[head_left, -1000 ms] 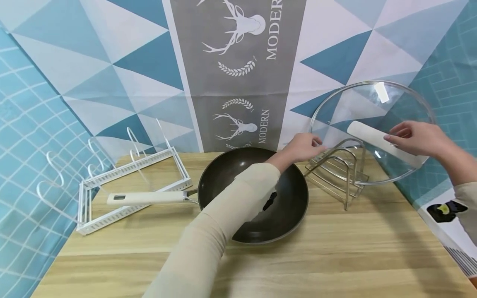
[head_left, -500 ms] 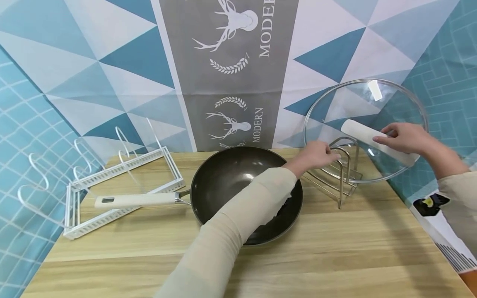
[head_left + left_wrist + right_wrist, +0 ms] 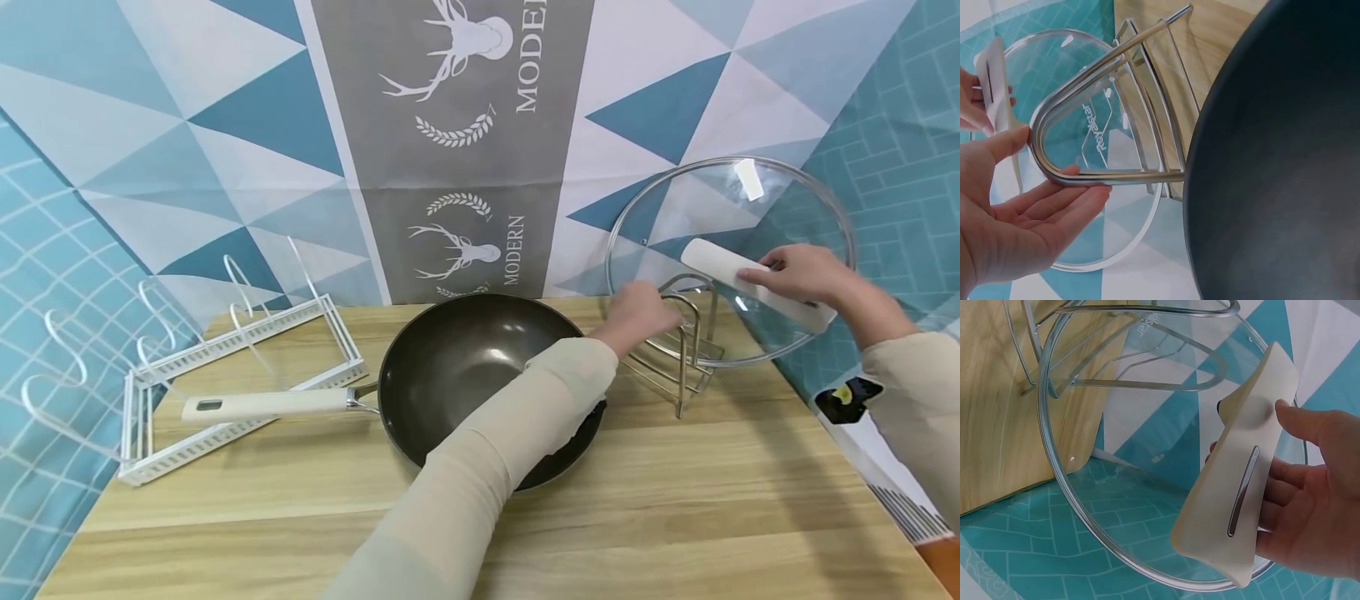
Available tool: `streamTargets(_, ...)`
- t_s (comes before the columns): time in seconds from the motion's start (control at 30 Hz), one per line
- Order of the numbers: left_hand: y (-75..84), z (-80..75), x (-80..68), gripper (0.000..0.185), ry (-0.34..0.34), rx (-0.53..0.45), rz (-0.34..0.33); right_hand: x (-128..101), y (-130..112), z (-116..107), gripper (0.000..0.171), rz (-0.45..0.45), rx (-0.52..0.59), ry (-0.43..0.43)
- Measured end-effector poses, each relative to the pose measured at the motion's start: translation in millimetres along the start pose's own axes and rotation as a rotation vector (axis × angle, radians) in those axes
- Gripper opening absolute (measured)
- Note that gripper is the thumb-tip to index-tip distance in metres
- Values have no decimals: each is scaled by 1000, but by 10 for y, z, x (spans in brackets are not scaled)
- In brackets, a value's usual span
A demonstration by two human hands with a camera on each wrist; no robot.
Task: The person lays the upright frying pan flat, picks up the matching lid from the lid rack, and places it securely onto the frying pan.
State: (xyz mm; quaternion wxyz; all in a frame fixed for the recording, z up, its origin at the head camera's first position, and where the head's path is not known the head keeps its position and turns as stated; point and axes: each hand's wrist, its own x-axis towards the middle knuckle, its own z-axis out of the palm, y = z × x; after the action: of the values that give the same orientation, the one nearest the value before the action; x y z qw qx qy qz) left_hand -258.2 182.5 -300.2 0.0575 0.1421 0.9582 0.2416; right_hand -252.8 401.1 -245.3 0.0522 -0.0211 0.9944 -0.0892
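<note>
On the worktop [image 3: 637,500], the glass lid [image 3: 697,221] seems already racked beside the wok [image 3: 465,367] (head), the left hand [image 3: 1010,231] pinches the lid rack [image 3: 1138,177] (left wrist), and the right hand [image 3: 1319,494] grips the lid handle [image 3: 1229,481], not yet released (right wrist).

Lid [image 3: 701,208] is clear glass with silver rim [image 3: 1045,419] and white lettering [image 3: 1094,128]. Lid handle [image 3: 1225,481] is cream, its slot [image 3: 1244,490] silver-edged. Wire rack [image 3: 683,367] is silvery. Wok [image 3: 457,367] is dark brown, wok handle [image 3: 270,404] cream. Hooked frame [image 3: 183,454] is white. Tabletop [image 3: 675,508] is light yellow-brown wood grain. Back wall [image 3: 277,117] has white, pale blue and deeper blue triangles; grey panel [image 3: 528,167] carries white deer heads [image 3: 480,37]. Left wall [image 3: 45,275] is light blue with white grid; right wall [image 3: 892,192] is teal with paler herringbone. Sleeves [image 3: 480,450] are cream.
</note>
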Motion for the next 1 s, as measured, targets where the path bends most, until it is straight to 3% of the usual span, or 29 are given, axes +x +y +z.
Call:
streamTargets(0.2, 32, -43, -33, 37, 33, -91, -85, 63, 37, -22, 72, -14, -4, -61)
streamTargets(0.37, 50, -50, -63, 30, 58, -100, -133, 115, 75, -19, 72, -3, 29, -163)
streamTargets(0.57, 61, -56, -67, 29, 55, -108, -153, 167, 109, -36, 65, 0, 113, -304)
streamTargets(0.7, 66, -58, -57, 31, 48, -104, -149, 196, 141, -45, 62, 0, 133, -350)
streamTargets(0.87, 79, -56, -53, 31, 53, -77, -153, 232, 160, -12, 63, 13, 144, -341)
streamTargets(1.0, 79, -40, -47, 31, 55, -84, -174, 245, 168, 79, 65, 14, 131, -233)
